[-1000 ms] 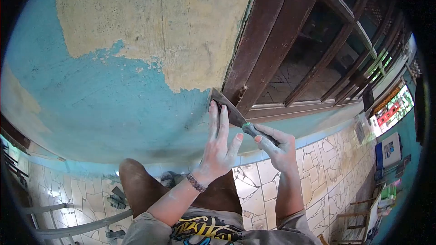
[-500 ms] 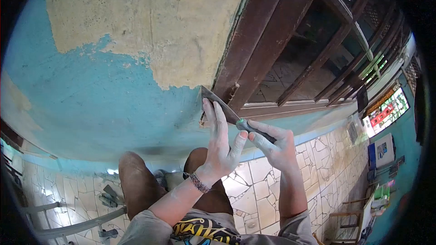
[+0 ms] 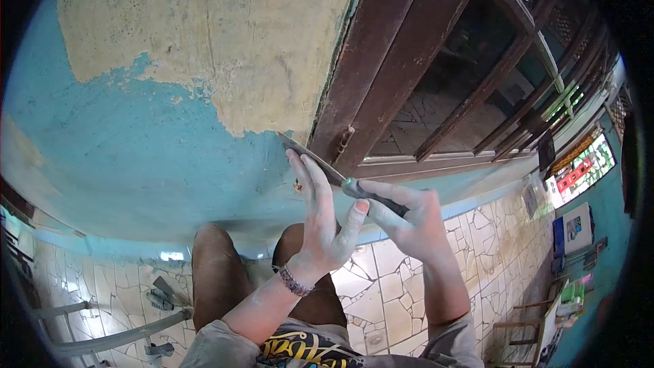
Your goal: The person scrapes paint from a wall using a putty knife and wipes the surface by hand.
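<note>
Head view: right hand [image 3: 412,225] closed around the dark handle of a flat metal scraper with a green collar [image 3: 352,188]; thumb and index finger lie along the grip. Left hand [image 3: 321,228] is open, thumb spread away, two fingertips against the blade, which slants up and away from the right hand. Blade's far corner sits just beyond the left fingertips, at the lower edge of a rough beige patch [image 3: 272,48] on the turquoise painted wall [image 3: 136,157]. Blade edge looks to be touching the wall, though the angle makes contact hard to confirm.

Beyond the right hand: dark brown wooden window frame [image 3: 388,61], with a small rusty bolt [image 3: 345,140] just past the blade. Small brown mark [image 3: 298,185] on the wall beside the left fingers. Beaded bracelet [image 3: 293,281] at the left wrist. Pale powder coats both hands. Below and right of them, cracked-pattern cream tile floor [image 3: 470,252].
</note>
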A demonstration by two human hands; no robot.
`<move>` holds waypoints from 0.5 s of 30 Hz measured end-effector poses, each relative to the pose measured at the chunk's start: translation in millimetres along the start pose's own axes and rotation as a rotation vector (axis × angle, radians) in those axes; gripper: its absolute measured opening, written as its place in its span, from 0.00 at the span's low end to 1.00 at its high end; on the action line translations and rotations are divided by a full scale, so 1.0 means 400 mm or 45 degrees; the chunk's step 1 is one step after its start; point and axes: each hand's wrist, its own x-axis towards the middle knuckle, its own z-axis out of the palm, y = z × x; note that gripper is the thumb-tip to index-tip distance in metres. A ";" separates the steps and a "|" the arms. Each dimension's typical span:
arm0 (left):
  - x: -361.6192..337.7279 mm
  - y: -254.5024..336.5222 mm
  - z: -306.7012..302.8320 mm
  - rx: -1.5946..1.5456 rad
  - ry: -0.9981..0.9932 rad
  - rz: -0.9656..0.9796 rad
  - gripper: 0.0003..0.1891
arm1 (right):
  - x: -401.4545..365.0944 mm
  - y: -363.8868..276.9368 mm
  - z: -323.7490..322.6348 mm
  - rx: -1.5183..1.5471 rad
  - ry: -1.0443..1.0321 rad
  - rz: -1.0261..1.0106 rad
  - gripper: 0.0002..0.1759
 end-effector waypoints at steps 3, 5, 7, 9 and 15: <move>0.013 0.014 -0.016 -0.073 -0.128 0.001 0.48 | 0.000 -0.003 -0.038 -0.003 0.054 0.054 0.15; 0.027 0.016 -0.016 -0.078 -0.171 0.018 0.48 | 0.012 -0.008 -0.043 -0.011 0.070 0.089 0.16; 0.025 0.012 -0.003 -0.177 -0.128 0.034 0.47 | 0.009 -0.028 -0.047 -0.073 0.049 0.042 0.16; 0.026 0.012 0.012 -0.304 -0.102 0.029 0.47 | 0.000 -0.057 -0.064 -0.004 0.041 0.071 0.16; 0.064 0.067 0.024 -0.671 -0.005 -0.047 0.44 | 0.019 -0.078 -0.070 0.188 0.298 -0.238 0.16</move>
